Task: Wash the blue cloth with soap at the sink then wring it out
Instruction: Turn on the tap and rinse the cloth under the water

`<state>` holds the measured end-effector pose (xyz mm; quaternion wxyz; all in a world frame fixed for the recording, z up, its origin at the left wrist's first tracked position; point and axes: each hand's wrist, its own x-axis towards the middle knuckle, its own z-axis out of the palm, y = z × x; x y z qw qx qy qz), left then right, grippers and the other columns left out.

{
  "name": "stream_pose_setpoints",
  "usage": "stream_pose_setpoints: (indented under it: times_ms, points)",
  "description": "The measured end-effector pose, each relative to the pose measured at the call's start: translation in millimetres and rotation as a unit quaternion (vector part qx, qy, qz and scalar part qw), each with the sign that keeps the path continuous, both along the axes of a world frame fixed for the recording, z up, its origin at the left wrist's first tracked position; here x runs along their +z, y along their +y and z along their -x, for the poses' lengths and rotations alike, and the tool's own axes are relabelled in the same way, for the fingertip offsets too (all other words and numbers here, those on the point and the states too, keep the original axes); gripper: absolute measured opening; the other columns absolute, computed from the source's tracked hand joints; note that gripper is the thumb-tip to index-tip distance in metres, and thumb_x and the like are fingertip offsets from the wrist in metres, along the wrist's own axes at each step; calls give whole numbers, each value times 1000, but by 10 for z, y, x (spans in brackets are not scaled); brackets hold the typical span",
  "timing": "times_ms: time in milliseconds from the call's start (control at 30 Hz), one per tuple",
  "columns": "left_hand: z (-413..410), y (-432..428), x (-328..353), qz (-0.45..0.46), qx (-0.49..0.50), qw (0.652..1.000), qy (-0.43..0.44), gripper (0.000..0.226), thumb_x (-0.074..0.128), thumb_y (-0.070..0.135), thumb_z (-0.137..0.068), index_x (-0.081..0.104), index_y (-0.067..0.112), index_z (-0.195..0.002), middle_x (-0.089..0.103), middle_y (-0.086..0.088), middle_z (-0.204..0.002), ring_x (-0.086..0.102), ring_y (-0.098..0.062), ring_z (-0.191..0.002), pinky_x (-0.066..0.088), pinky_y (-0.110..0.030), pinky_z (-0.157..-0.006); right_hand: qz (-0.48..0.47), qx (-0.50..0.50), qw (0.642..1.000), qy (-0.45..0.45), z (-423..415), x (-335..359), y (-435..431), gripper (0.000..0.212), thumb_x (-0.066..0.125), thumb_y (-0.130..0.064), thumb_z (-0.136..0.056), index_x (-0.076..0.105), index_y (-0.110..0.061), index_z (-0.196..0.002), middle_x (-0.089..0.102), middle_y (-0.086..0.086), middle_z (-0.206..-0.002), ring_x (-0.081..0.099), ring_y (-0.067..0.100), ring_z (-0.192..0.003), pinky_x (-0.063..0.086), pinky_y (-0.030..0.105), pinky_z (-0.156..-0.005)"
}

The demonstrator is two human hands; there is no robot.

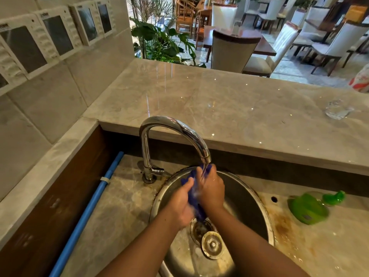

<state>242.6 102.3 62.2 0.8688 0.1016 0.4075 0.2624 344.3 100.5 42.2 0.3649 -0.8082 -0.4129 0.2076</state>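
Note:
The blue cloth (193, 194) is bunched between both my hands over the round steel sink (247, 198). My left hand (180, 204) grips its left side and my right hand (211, 188) grips its right side. Water runs from the chrome tap (175, 132) onto the cloth's top. A tail of cloth hangs down toward the drain (199, 228). A green soap bottle (311, 206) lies on its side on the counter right of the sink.
A round drain plug (212, 244) lies in the basin beside the drain. A blue pipe (93, 204) runs along the left wall. A clear glass (337, 110) stands on the raised marble counter (219, 100) behind the sink.

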Motion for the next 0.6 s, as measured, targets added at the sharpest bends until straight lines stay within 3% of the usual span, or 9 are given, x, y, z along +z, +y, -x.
stream_pose_setpoints:
  times_ms: [67,167,333,433,500,600]
  points:
    - [35,-56,-50,2,-2,1000,4,41,52,32,-100,61,8,-132,72,-21,-119,67,-37,-112,54,-51,-90,29,-19,999,38,-160,-30,73,28,47,-40,-101,54,-15,-112,67,7,-96,66,26,-89,56,50,-81]
    - [50,-44,-89,-14,26,1000,3,45,51,35,-100,55,9,-136,66,-21,-130,64,-39,-117,51,-55,-94,-25,-36,991,127,-173,37,75,16,50,-33,-101,55,-18,-101,65,3,-91,66,21,-85,57,47,-81]
    - [99,211,-21,17,35,999,1,50,42,46,-104,61,9,-132,70,-18,-121,63,-34,-112,47,-49,-93,-116,12,977,178,148,202,-133,16,56,-31,-99,59,-17,-91,66,2,-80,63,18,-72,53,39,-72]
    - [7,172,53,3,20,1000,-9,46,50,47,-100,69,9,-119,77,-15,-101,67,-29,-103,52,-42,-89,-108,60,991,57,334,184,-149,16,53,-43,-98,57,-28,-94,67,-6,-83,64,14,-78,52,34,-71]
    - [-51,107,34,-10,-3,1000,-11,50,49,53,-99,70,11,-118,77,-14,-109,67,-29,-111,50,-44,-101,-87,15,995,-38,255,142,-37,25,50,-47,-98,58,-24,-101,66,-4,-84,63,16,-76,53,34,-67]
    - [-49,26,-65,0,-29,999,-14,53,43,50,-102,63,10,-131,70,-20,-125,62,-35,-121,43,-53,-110,-38,-28,997,-53,-69,29,120,25,47,-42,-99,54,-18,-101,66,2,-85,64,22,-75,56,44,-66]
